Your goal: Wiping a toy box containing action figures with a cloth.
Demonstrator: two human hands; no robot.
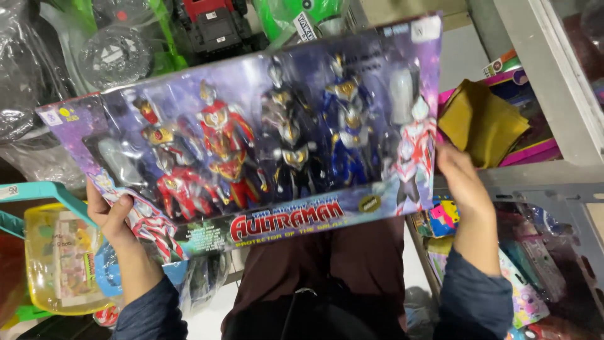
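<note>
Head view: I gripped the toy figure box [264, 138] by both short edges, left hand [116, 217] and right hand [462, 179] clasped, shelves crowding either side.

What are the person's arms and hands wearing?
Both arms wear dark blue long sleeves, the left sleeve and the right sleeve, each ending at the wrist. The left hand and right hand are bare, with no gloves, rings or watch showing.
</note>
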